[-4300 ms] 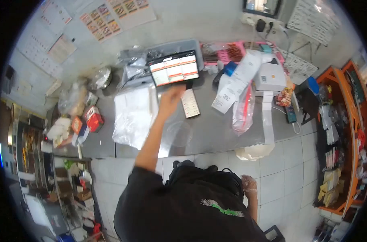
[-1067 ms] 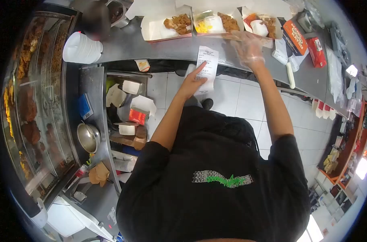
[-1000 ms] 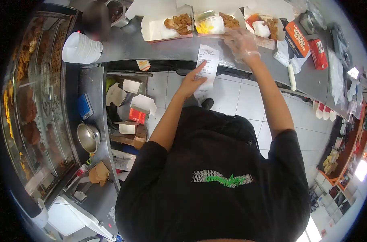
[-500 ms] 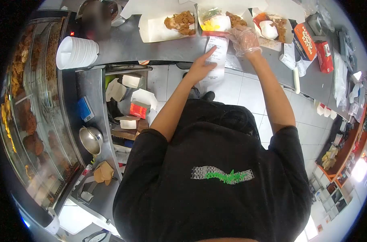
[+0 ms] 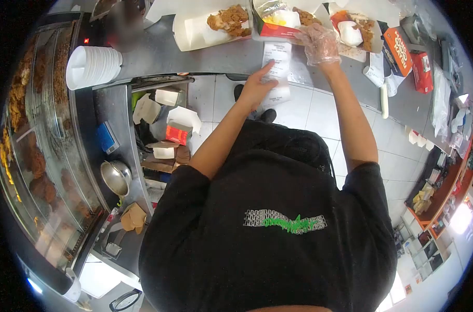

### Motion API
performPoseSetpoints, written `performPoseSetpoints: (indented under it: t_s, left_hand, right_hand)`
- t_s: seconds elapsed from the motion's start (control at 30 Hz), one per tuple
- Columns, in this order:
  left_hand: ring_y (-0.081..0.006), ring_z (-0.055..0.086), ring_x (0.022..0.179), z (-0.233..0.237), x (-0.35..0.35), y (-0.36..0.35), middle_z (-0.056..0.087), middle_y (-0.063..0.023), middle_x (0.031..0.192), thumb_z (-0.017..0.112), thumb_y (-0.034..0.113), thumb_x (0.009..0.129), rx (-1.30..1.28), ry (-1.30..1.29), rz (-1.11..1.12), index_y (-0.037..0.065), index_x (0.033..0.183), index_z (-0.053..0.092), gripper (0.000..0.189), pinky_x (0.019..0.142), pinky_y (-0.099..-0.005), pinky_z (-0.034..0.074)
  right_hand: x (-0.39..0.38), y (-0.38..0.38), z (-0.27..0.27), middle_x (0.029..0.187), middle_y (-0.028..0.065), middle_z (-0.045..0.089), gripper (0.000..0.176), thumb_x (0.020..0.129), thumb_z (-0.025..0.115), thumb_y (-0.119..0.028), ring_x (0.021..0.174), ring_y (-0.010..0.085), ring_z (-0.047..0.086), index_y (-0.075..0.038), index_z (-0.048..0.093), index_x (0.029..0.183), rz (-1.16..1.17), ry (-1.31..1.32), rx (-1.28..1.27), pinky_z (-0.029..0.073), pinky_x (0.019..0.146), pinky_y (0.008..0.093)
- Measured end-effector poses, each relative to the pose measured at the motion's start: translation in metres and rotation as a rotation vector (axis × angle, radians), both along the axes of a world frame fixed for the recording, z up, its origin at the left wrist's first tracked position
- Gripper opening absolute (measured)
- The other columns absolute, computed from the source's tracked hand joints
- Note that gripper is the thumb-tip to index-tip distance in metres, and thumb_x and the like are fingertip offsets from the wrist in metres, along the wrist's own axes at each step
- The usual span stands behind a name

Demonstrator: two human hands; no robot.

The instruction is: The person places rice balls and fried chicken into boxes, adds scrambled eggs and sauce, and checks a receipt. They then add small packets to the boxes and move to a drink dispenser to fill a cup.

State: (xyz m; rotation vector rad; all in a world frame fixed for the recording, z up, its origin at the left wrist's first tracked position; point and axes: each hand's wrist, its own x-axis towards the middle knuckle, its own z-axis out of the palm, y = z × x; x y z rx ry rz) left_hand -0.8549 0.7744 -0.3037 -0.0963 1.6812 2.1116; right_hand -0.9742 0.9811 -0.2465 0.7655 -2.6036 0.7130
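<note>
My left hand [image 5: 258, 89] is bare and closed on a long printed receipt [image 5: 281, 54], thumb and finger pinching it at the counter's front edge. The receipt's lower end hangs over the floor. My right hand [image 5: 320, 46], in a clear plastic glove, has its fingers bent around the front right corner of the middle food box [image 5: 276, 30]. In that open box are rice, yellow corn, fried chicken and a small packet. To its left, an open box [image 5: 188, 36] holds fried chicken. On the right, another box [image 5: 344, 51] contains rice and chicken.
Stacked white bowls [image 5: 93, 67] stand on the left of the metal counter [image 5: 205, 61]. A knife with a white handle [image 5: 385, 101] juts over the edge at right, near an orange box [image 5: 398, 52]. A glass food display [image 5: 49, 145] and a shelf with cartons [image 5: 180, 127] lie left.
The middle box's red front wall now shows more, and my right hand stays at its corner. The receipt has shifted slightly, still in my left hand. The camera view has moved a little.
</note>
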Motion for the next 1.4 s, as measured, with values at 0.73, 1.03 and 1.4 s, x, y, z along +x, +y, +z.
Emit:
performPoseSetpoints:
  t_s: [0.73, 1.03, 1.4]
  left_hand:
    - [-0.0211, 0.053, 0.116, 0.010, -0.035, 0.008, 0.054, -0.0188, 0.129, 0.062, 0.009, 0.079, -0.234, 0.276, 0.006, 0.012, 0.141, 0.036, 0.067, 0.097, -0.0294, 0.039]
    - [-0.0182, 0.060, 0.095, 0.002, -0.039, 0.015, 0.064, -0.0122, 0.110, 0.064, 0.007, 0.080, -0.365, 0.198, 0.084, 0.008, 0.117, 0.062, 0.038, 0.083, -0.0281, 0.046]
    - [-0.0102, 0.060, 0.079, -0.001, 0.013, -0.018, 0.068, -0.0079, 0.095, 0.066, 0.005, 0.080, -0.131, -0.120, -0.023, 0.008, 0.107, 0.068, 0.027, 0.071, -0.0224, 0.047]
  right_hand:
    - [0.002, -0.005, -0.004, 0.082, 0.0106, 0.063, 0.019, 0.082, 0.062, -0.024, 0.077, 0.0311, 0.060, -0.008, 0.069, 0.089, -0.107, -0.117, -0.006, 0.047, 0.068, 0.0413]
    - [0.006, -0.011, -0.011, 0.079, 0.0108, 0.062, 0.018, 0.081, 0.063, -0.025, 0.073, 0.0316, 0.060, -0.008, 0.068, 0.086, -0.044, -0.033, 0.132, 0.046, 0.063, 0.0414]
    - [0.007, -0.008, -0.017, 0.086, 0.0092, 0.062, 0.017, 0.079, 0.064, -0.022, 0.075, 0.0315, 0.060, -0.008, 0.067, 0.089, -0.024, -0.022, 0.122, 0.047, 0.065, 0.0415]
